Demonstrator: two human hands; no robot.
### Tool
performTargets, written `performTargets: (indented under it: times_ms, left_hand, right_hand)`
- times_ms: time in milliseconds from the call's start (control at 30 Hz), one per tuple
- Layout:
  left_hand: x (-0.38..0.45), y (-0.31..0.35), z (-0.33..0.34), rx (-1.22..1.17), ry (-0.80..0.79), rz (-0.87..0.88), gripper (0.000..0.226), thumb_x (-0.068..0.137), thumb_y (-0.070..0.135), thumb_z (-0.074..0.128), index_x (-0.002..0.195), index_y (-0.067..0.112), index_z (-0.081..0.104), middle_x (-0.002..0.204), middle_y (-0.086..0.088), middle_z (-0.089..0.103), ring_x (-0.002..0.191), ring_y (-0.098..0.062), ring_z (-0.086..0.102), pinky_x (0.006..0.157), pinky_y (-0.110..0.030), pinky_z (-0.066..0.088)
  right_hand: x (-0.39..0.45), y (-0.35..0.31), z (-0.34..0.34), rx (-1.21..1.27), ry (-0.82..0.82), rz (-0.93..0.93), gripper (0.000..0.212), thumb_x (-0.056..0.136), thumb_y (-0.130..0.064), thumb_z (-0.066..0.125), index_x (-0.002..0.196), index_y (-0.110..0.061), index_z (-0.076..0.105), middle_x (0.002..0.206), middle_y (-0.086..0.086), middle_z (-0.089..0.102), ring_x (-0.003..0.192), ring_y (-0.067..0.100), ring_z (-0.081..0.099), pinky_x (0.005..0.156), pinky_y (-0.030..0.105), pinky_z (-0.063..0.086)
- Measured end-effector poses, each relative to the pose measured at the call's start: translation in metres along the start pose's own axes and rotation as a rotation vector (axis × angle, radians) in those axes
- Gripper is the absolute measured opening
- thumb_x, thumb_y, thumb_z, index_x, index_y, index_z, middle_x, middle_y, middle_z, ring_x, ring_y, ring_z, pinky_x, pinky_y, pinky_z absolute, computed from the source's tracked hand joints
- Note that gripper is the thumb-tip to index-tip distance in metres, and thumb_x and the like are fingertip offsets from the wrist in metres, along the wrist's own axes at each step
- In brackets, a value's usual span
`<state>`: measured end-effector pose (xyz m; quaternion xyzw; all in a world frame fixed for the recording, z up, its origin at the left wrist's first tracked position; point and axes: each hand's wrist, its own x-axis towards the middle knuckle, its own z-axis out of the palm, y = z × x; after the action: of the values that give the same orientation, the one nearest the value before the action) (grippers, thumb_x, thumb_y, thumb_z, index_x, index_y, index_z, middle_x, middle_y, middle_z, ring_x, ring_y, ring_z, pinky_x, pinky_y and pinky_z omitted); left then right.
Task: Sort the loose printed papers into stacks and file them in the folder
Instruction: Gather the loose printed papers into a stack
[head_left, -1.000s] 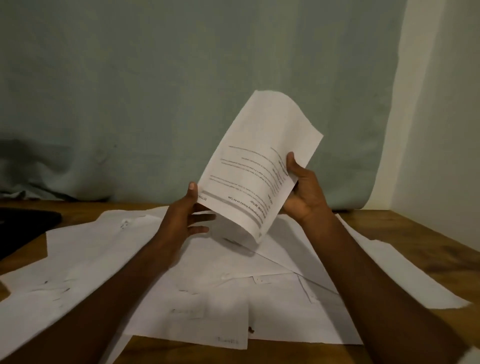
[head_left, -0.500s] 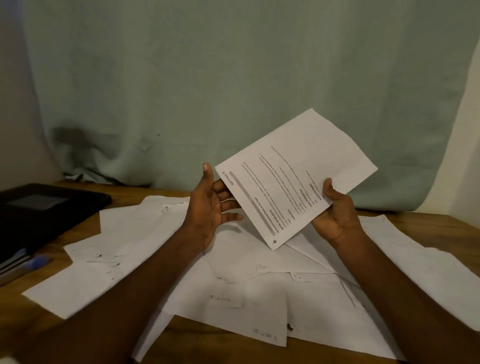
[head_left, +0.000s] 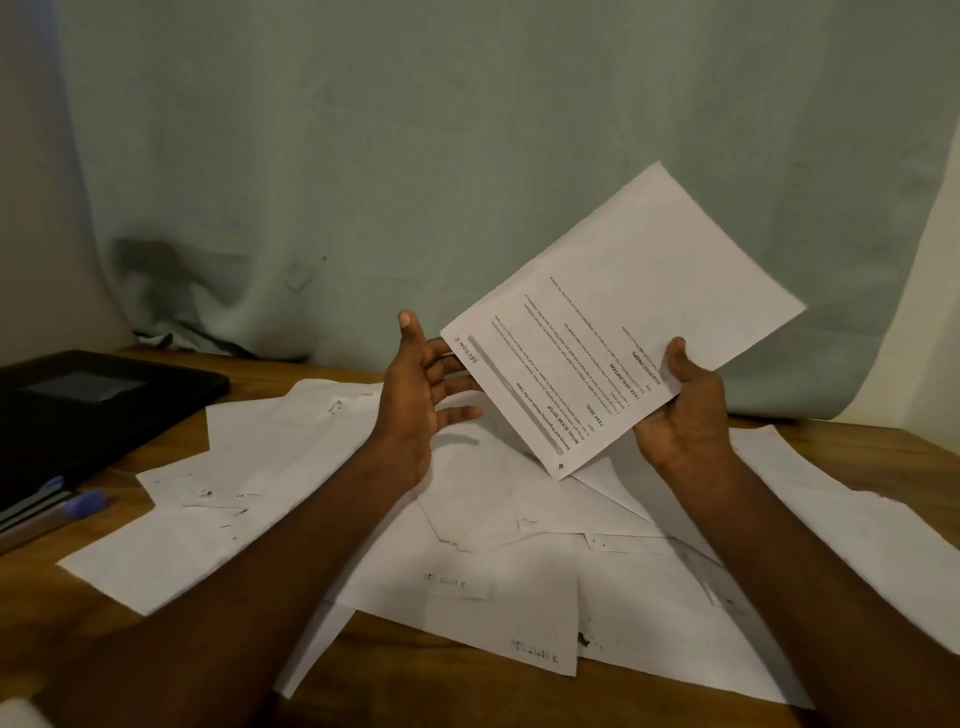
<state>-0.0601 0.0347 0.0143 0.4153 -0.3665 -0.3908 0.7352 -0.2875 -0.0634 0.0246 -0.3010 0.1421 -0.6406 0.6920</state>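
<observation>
Folder lies closed at my far left on the table, nothing filed yet that I can see. Loose papers are spread unsorted across the middle, so I judge nearly all the sorting remains. My left hand is raised, fingers spread and relaxed, fingertips at the sheet's corner. My right hand pinches the printed sheet at its near edge, thumb on top, holding it tilted above the pile.
</observation>
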Motion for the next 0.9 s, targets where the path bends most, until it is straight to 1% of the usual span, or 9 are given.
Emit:
performTargets:
  times_ms: [233,333,400,467,533,600,700,800,900]
  left_hand:
    - [0.017,0.050,-0.054,-0.262,0.112,0.138,0.077,0.098,0.074,0.034,0.130,0.011,0.065,0.128,-0.011,0.070,0.120,-0.030,0.067,0.095,-0.047,0.055]
    - [0.016,0.070,-0.088,-0.291,0.147,0.219,0.068,0.098,0.071,0.038,0.119,0.015,0.070,0.120,-0.009,0.075,0.113,-0.026,0.072,0.089,-0.041,0.058]
    - [0.013,0.076,-0.094,-0.027,0.263,0.176,0.052,0.100,0.062,0.047,0.105,0.016,0.071,0.104,-0.006,0.077,0.096,-0.021,0.074,0.075,-0.030,0.055]
    - [0.015,0.077,-0.090,0.372,0.318,0.199,0.037,0.100,0.050,0.057,0.099,0.016,0.070,0.096,-0.002,0.075,0.092,-0.021,0.071,0.079,-0.030,0.054]
    - [0.016,0.071,-0.082,0.786,0.294,0.345,0.032,0.097,0.047,0.063,0.097,0.017,0.072,0.093,0.003,0.073,0.092,-0.020,0.068,0.085,-0.034,0.052]
    - [0.013,0.061,-0.074,1.115,0.201,0.397,0.027,0.098,0.041,0.064,0.099,0.016,0.074,0.093,0.003,0.069,0.088,-0.016,0.062,0.082,-0.028,0.043]
    - [0.018,0.039,-0.073,1.315,0.042,0.317,0.020,0.099,0.028,0.063,0.107,0.015,0.077,0.109,-0.002,0.074,0.101,-0.019,0.065,0.084,-0.025,0.040]
    - [0.022,0.014,-0.076,1.342,-0.152,0.247,0.011,0.096,0.034,0.065,0.095,0.029,0.074,0.113,0.004,0.073,0.114,-0.020,0.065,0.092,-0.027,0.044]
    - [0.018,-0.008,-0.073,1.544,-0.385,0.095,0.057,0.087,0.073,0.058,0.130,0.036,0.064,0.148,0.009,0.054,0.142,-0.017,0.044,0.115,-0.032,0.033]
  right_hand:
    - [-0.044,0.016,0.040,-0.769,-0.346,-0.580,0.022,0.095,-0.006,0.068,0.114,-0.012,0.075,0.119,-0.005,0.075,0.118,0.013,0.067,0.108,0.040,0.051]
    - [-0.051,0.053,0.033,-1.206,-0.731,-0.663,0.061,0.068,0.019,0.051,0.115,-0.009,0.078,0.138,-0.002,0.065,0.139,0.003,0.048,0.120,0.030,0.035]
    - [-0.054,0.079,0.025,-1.484,-0.883,-0.691,0.077,0.058,0.011,0.047,0.122,-0.021,0.076,0.139,-0.007,0.064,0.141,-0.005,0.040,0.122,0.032,0.033]
    - [-0.057,0.099,0.026,-1.667,-0.969,-0.541,0.069,0.074,0.007,0.060,0.131,-0.029,0.070,0.143,-0.009,0.061,0.139,-0.003,0.042,0.121,0.034,0.034]
    - [-0.065,0.110,0.032,-1.692,-1.040,-0.292,0.051,0.092,-0.023,0.073,0.140,-0.035,0.060,0.146,-0.015,0.057,0.137,0.002,0.047,0.119,0.034,0.038]
    - [-0.072,0.113,0.037,-1.629,-1.104,-0.079,0.060,0.091,-0.050,0.073,0.146,-0.040,0.051,0.150,-0.022,0.050,0.138,0.001,0.045,0.118,0.030,0.036]
    - [-0.074,0.106,0.038,-1.560,-1.138,0.034,0.064,0.089,-0.058,0.071,0.147,-0.041,0.050,0.151,-0.024,0.048,0.140,0.000,0.043,0.118,0.030,0.036]
    - [-0.060,0.083,0.035,-1.496,-0.972,-0.086,0.030,0.094,-0.042,0.072,0.120,-0.028,0.074,0.121,-0.015,0.072,0.116,0.001,0.063,0.107,0.031,0.049]
    - [-0.033,0.052,0.012,-1.724,-0.765,-0.344,0.014,0.091,-0.040,0.075,0.092,-0.027,0.080,0.092,-0.015,0.077,0.092,0.004,0.069,0.091,0.042,0.055]
